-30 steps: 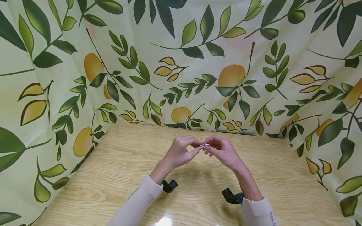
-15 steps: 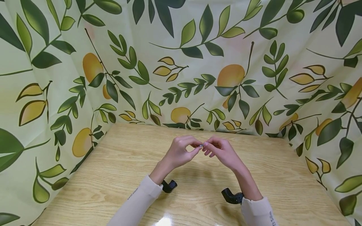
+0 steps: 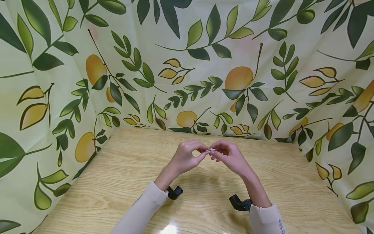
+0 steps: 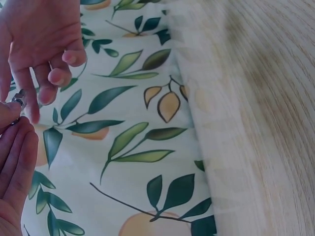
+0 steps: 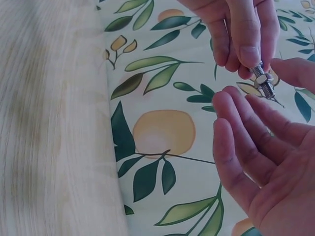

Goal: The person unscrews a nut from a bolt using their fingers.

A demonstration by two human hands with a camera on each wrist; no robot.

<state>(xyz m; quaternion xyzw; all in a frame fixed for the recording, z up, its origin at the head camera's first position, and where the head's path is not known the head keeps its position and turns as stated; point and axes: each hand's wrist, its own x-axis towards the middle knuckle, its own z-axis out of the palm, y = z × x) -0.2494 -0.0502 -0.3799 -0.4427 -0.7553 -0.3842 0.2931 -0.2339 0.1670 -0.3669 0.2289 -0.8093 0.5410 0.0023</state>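
A small metal bolt (image 5: 269,90) with a hex nut (image 5: 263,80) partway along its thread is held above the table. My left hand (image 3: 184,157) pinches one end of it between thumb and fingertips, and that end is covered. My right hand (image 3: 230,157) is beside the free threaded end, thumb and index finger parted around it. In the right wrist view, a gap shows between those right fingertips (image 5: 252,101) and the nut. The left wrist view shows only a small part of the metal, near the left edge.
Both hands are above a light wood-grain table (image 3: 134,152). A cloth (image 3: 187,74) printed with leaves and fruit stands around the back and sides. Black angled mounts (image 3: 241,203) are worn at both wrists, below the hands.
Half a second ago my right thumb and index finger were together over the bolt's free end. Now they have parted, and more of the bolt and nut shows. My left hand stays in place.
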